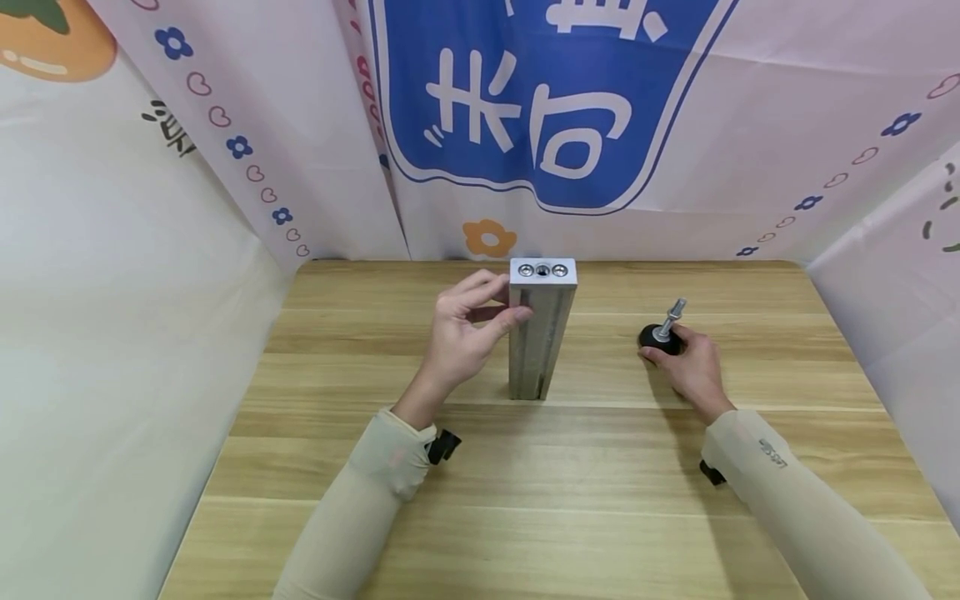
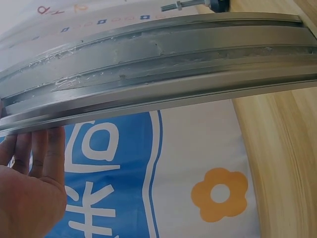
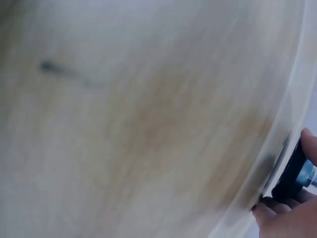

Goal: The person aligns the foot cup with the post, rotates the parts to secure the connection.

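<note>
Metal profile (image 1: 536,354): head view, standing upright on the wood-grain surface (image 1: 570,483), about midway between its left and right edges. Top end face shows three round fittings in a row. Person's left hand (image 1: 461,337) pinches it near the top, thumb on the near face, other fingers at its left side. Right hand (image 1: 697,368) grasps the black base of a levelling foot (image 1: 658,340), fingers curled around the rim; threaded stud points up, leaning slightly right. Foot is well apart from the profile, toward the far right corner of the surface. Beyond the far edge hangs a printed curtain (image 1: 442,225) with a blue panel (image 1: 510,158) and an orange flower (image 1: 474,242).

Left wrist view: profile crosses the upper part lengthwise, long grooves along its side, shiny patches in them. Left fingers lie against its edge; thumb mostly hidden. Stud and part of the black base show past the profile.

Right wrist view: largely blurred. Foot sits at the view's right border, base held between thumb and fingers. Cannot tell whether the base touches the surface.
</note>
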`<state>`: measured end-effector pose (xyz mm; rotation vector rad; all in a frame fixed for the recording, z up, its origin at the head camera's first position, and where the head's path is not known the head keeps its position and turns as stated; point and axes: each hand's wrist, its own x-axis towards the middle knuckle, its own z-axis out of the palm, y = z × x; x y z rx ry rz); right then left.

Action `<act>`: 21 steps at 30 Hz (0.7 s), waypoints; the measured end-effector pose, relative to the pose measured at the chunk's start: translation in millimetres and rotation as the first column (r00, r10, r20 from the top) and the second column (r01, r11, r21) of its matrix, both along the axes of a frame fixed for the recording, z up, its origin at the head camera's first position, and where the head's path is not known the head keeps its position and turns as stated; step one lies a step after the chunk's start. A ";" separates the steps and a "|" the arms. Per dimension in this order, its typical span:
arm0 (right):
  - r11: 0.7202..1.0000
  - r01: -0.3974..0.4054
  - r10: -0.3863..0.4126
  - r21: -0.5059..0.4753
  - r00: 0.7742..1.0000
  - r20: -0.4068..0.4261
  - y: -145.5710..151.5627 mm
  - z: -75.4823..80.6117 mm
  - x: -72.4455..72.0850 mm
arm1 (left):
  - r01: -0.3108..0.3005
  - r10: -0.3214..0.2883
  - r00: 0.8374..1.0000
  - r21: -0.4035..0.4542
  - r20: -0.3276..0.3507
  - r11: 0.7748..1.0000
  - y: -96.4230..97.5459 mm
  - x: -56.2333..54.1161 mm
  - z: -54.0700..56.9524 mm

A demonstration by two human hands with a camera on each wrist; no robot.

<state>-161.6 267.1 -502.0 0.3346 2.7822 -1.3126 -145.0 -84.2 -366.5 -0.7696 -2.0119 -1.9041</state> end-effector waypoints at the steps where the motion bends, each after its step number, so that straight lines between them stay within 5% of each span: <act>1: 1.000 -0.002 0.002 -0.008 1.000 -0.003 0.0 0.0 0.6 | 0.000 0.000 1.000 0.001 -0.002 1.000 0.3 -0.1 -0.3; 21: 0.999 -0.035 0.034 -0.029 0.999 -0.031 -6.4 8.5 3.5 | 0.002 -0.002 1.000 -0.009 -0.010 1.000 0.1 -0.7 -3.1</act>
